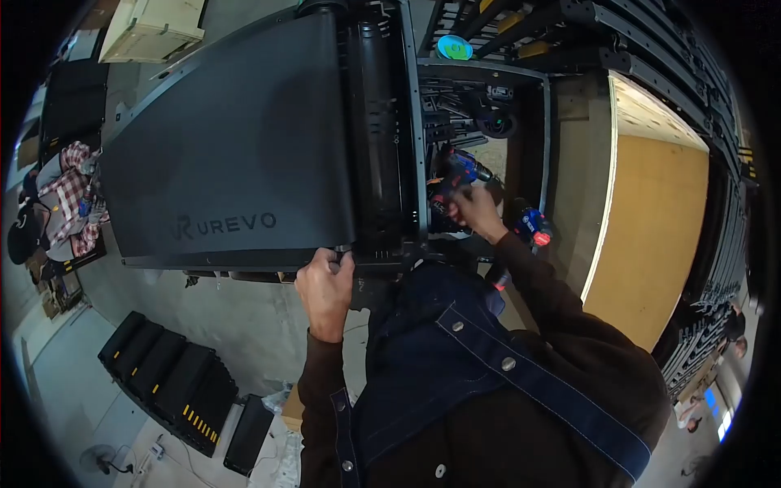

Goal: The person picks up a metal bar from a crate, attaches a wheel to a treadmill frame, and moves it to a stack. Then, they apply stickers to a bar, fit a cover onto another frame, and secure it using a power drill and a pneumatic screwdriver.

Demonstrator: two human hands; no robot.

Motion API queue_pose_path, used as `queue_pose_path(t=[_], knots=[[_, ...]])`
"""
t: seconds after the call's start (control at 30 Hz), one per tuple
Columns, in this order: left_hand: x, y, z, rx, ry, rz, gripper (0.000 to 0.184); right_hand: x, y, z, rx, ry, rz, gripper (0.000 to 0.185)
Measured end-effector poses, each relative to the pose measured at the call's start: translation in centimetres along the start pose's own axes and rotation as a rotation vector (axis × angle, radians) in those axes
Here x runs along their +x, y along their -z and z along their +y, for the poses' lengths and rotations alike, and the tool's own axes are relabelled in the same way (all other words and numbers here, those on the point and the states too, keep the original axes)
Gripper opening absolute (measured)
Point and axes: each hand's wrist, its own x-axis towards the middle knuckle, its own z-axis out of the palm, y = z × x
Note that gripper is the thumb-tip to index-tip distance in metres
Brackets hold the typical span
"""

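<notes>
A treadmill [236, 146] with a black belt marked UREVO lies before me, its dark roller [376, 130] along the right end. My left hand [324, 289] is closed at the near edge, by the belt's corner. Thumb and fingers pinch together on a small dark part there that I cannot make out. To the right, my right hand [480, 214] reaches over a parts tray, fingers curled and slightly blurred. It is right beside a blue and black power drill [465, 167]; what its fingers hold, if anything, is hidden. A second blue drill [530, 221] with a red end lies right of my wrist.
Loose dark parts [455, 106] and a black tape-like roll [496, 124] fill the tray. A blue-green dish [455, 47] stands beyond. Right is a wooden crate [659, 220]; black frames are stacked behind. Stacked black parts [167, 378] stand lower left. A co-worker in a checked shirt [69, 195] is far left.
</notes>
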Motion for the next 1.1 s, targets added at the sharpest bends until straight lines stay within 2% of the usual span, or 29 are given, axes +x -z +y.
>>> queue_pose_path(t=[0.03, 0.07, 0.13, 0.2, 0.27, 0.3, 0.37, 0.4, 0.43, 0.47, 0.5, 0.53, 0.6, 0.63, 0.7, 0.73, 0.8, 0.83, 0.9, 1.0, 1.03, 1.1], knots=[[-0.2, 0.0, -0.1, 0.000, 0.009, -0.012, 0.022, -0.6, -0.6, 3.9, -0.230, -0.025, -0.077, 0.034], [-0.3, -0.1, -0.1, 0.001, 0.023, -0.024, 0.022, -0.5, -1.0, 4.6, -0.229, -0.026, -0.088, 0.034], [-0.9, -0.6, -0.1, 0.007, -0.012, 0.012, 0.020, 0.1, -2.0, 5.9, -0.729, 0.227, -0.126, 0.031], [-2.6, -0.1, -0.8, 0.034, -0.055, 0.034, 0.019, 0.2, -3.6, 7.1, -0.630, 0.214, -0.089, 0.025], [-4.1, -0.6, -2.1, -0.511, 0.106, 0.197, 0.018, 0.6, -3.7, 8.1, -0.828, 0.173, 0.022, 0.027], [-5.1, -1.1, -3.8, -0.611, 0.155, 0.245, 0.018, 0.9, -3.4, 10.0, -0.952, 0.205, -0.052, 0.030], [-7.2, -2.7, -8.4, -0.727, 0.251, 0.275, 0.018, 1.5, -4.6, 11.8, -1.084, 0.089, -0.115, 0.027], [-7.8, -3.3, -10.8, -0.684, 0.362, 0.198, 0.020, 1.8, -5.3, 12.8, -1.018, 0.075, -0.114, 0.023], [-8.6, -4.1, -13.4, -0.680, 0.383, 0.230, 0.020, 2.2, -6.1, 13.7, -0.952, 0.061, -0.112, 0.019], [-9.3, -5.3, -16.1, -0.656, 0.434, 0.130, 0.022, 4.5, -5.5, 20.8, -0.867, 0.081, -0.124, 0.017], [-9.7, -6.3, -18.7, -0.634, 0.477, 0.018, 0.024, 4.4, -5.1, 20.9, -0.861, 0.063, -0.123, 0.017], [-9.6, -7.5, -21.4, -0.641, 0.477, 0.027, 0.024, 4.0, -4.9, 20.1, -0.885, 0.059, -0.117, 0.018], [-8.5, -9.7, -25.1, -0.304, 0.359, -0.057, 0.019, 3.7, -4.3, 18.4, -0.985, 0.049, -0.089, 0.018], [-7.6, -10.7, -26.3, -0.322, 0.359, -0.060, 0.019, 3.4, -4.1, 17.8, -1.040, 0.045, -0.068, 0.019], [-4.5, -12.4, -27.8, 0.025, 0.207, -0.074, 0.019, 3.1, -3.8, 17.6, -1.153, 0.033, -0.003, 0.020], [-3.0, -13.3, -28.3, -0.002, 0.205, -0.074, 0.019, 3.0, -3.9, 17.6, -1.200, 0.029, 0.028, 0.020], [-0.3, -14.8, -29.5, 0.052, 0.043, -0.112, 0.015, 3.3, -4.4, 18.1, -1.297, 0.024, 0.083, 0.021], [1.0, -15.7, -30.1, 0.032, 0.050, -0.109, 0.015, 3.7, -4.6, 18.4, -1.341, 0.021, 0.108, 0.022], [2.9, -17.3, -31.0, 0.175, 0.023, -0.315, 0.021, 4.2, -5.0, 18.4, -1.413, 0.010, 0.161, 0.023], [3.5, -15.5, -30.1, 0.159, -0.025, -0.381, 0.019, 4.5, -4.6, 18.6, -1.484, 0.008, 0.217, 0.025], [3.3, -14.4, -30.3, 0.156, -0.026, -0.383, 0.019, 4.3, -4.1, 18.4, -1.497, 0.018, 0.222, 0.025], [2.7, -13.4, -31.2, 0.049, -0.066, -0.240, 0.019, 3.3, -3.2, 18.3, -1.525, 0.043, 0.226, 0.027]])
